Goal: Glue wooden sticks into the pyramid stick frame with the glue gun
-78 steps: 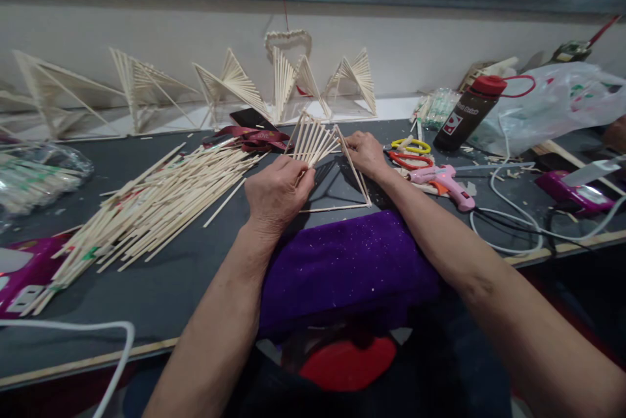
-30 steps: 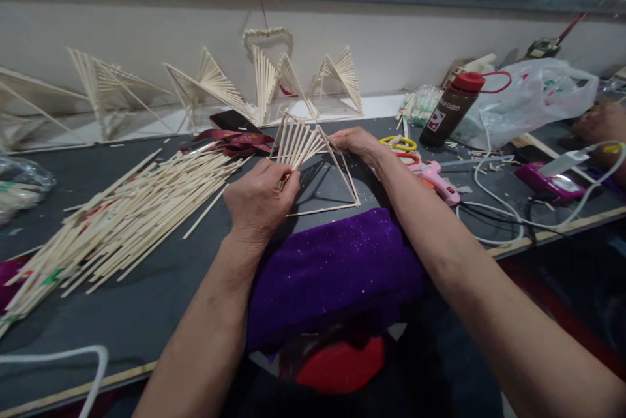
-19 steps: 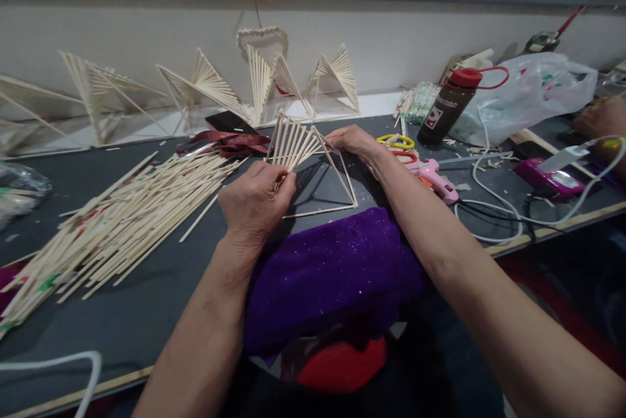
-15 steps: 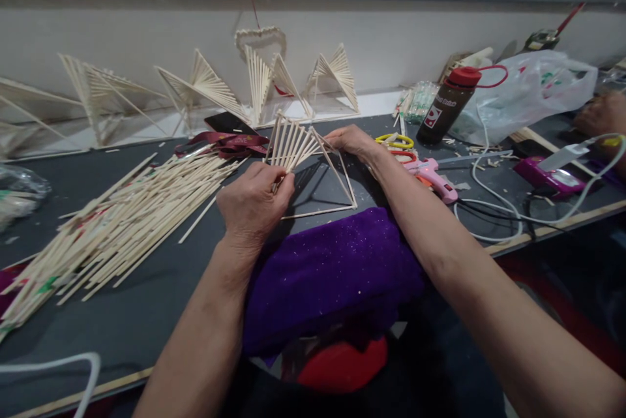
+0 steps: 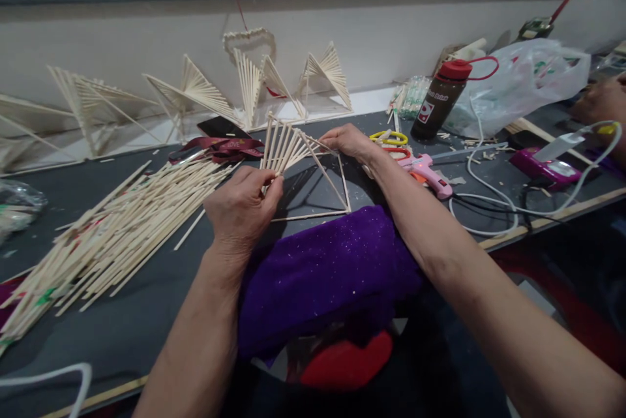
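Observation:
A small frame of thin pale wooden sticks [image 5: 282, 149], fanned and twisted at the top over a base of single sticks, stands on the dark table. My left hand [image 5: 243, 201] is closed at its left side, thumb and forefinger pinching the lower ends of the fanned sticks. At the frame's far right, my right hand [image 5: 347, 142] has its fingers pressed together around a stick near the upper corner; the fingertips are partly hidden. A folded purple cloth [image 5: 327, 268] with glittering specks lies just in front of the frame.
Loose sticks [image 5: 132, 229] are heaped at left. Similar finished frames [image 5: 210, 89] line the wall. At right are a pink glue gun [image 5: 430, 177], yellow-handled scissors [image 5: 391, 137], a dark bottle [image 5: 440, 102], a plastic bag [image 5: 528, 79], white cable [image 5: 493, 193] and another person's hand [image 5: 601, 102].
The whole view has shifted a little, so things sit slightly further left. Both hands keep their places on the stick frame.

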`<action>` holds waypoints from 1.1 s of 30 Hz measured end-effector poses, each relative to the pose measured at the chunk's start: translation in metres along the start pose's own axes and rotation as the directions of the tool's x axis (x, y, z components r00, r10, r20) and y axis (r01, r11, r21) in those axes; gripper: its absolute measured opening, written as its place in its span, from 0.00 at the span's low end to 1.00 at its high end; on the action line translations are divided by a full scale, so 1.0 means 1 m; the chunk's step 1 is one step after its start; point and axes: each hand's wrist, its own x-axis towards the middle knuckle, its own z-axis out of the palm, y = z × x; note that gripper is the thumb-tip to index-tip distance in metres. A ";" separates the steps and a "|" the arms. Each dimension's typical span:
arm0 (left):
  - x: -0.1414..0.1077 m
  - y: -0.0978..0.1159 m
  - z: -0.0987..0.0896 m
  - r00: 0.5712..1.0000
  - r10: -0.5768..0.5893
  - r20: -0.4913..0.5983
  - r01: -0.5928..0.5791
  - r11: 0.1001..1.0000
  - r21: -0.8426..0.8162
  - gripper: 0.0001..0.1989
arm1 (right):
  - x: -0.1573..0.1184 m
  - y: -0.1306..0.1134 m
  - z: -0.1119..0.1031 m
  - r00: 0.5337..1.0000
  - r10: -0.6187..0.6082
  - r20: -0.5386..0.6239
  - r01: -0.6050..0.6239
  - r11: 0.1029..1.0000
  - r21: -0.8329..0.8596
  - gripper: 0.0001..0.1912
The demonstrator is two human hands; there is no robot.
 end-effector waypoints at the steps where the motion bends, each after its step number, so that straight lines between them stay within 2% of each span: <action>1: 0.000 0.000 0.000 1.000 0.002 0.003 -0.002 1.000 -0.001 0.09 | 0.000 0.001 -0.001 1.000 -0.014 -0.009 0.014 1.000 -0.004 0.10; 12: -0.001 0.000 0.003 1.000 0.025 -0.015 -0.025 0.999 0.023 0.09 | 0.000 0.008 0.001 1.000 -0.008 -0.027 0.008 1.000 0.015 0.08; 27: -0.001 0.002 0.002 1.000 -0.001 0.008 0.001 1.000 0.018 0.10 | -0.002 0.006 0.001 1.000 -0.019 -0.025 0.019 1.000 0.000 0.08; 33: -0.002 0.003 0.003 1.000 -0.004 -0.003 0.004 1.000 0.030 0.10 | -0.004 0.006 0.001 1.000 0.014 -0.024 -0.014 1.000 0.010 0.09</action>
